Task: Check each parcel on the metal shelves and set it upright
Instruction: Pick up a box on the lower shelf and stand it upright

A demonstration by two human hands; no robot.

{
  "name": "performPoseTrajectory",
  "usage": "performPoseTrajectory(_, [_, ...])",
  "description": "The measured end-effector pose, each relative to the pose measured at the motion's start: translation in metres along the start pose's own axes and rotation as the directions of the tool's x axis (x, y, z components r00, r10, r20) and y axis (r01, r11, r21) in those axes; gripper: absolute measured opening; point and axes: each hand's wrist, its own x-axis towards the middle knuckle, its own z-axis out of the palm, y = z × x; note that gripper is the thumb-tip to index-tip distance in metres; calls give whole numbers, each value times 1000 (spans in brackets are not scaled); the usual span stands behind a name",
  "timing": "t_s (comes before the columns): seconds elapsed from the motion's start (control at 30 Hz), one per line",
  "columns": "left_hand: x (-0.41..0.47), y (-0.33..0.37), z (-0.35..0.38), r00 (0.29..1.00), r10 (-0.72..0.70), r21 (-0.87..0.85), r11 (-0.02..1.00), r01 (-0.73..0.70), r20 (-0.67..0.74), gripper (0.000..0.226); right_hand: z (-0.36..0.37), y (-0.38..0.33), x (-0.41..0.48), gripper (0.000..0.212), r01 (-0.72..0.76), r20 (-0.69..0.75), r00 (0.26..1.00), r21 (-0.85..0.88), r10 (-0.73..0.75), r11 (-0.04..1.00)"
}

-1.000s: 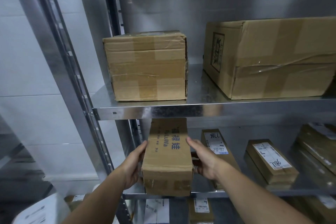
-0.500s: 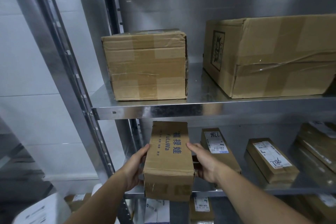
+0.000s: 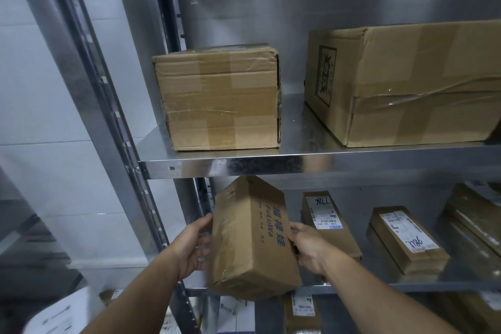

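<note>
Because both sides were gripped, left hand (image 3: pixel 189 248) and right hand (image 3: pixel 309 251) curling their fingers round the box (image 3: pixel 252 241), it hung tilted at the near left of the lower shelf (image 3: pixel 393 287); probably so it could be turned upright.

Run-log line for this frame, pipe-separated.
step: checking parcel | left hand: holds FuLuWa box, left side | right hand: holds right side | box: tilted, at lower shelf front

"FuLuWa" on the brown parcel (image 3: pixel 252 238)
</note>
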Motion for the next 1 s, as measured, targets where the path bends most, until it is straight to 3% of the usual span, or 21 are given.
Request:
performPoseTrajectory(0.13, [2,2,7,1000,27,-9,1000,-27,-1,36,7,-8,-4,35,77,-97,992,-44,-81,996])
performPoseTrajectory(0.2, [1,5,12,999,37,-28,999,-37,-7,33,10,-10,-2,26,88,-129,987,-82,-98,993])
performPoseTrajectory(0.37, [-8,16,20,999,29,-82,996,-26,32,35,20,-13,-5,18,46,-95,994,-87,-54,995])
performPoseTrajectory(0.5, [-10,15,23,997,29,-111,994,-21,70,35,24,-10,-2,43,-13,-55,998,-69,9,998])
performPoseTrajectory(0.63, [-13,10,25,999,1,-99,995,4,52,37,19,-14,-11,18,18,-37,999,-66,-20,998])
performPoseTrajectory(1.0, [-18,6,30,998,37,9,999,-37,47,29,20,-7,-5,16,43,-26,999,-102,-46,994])
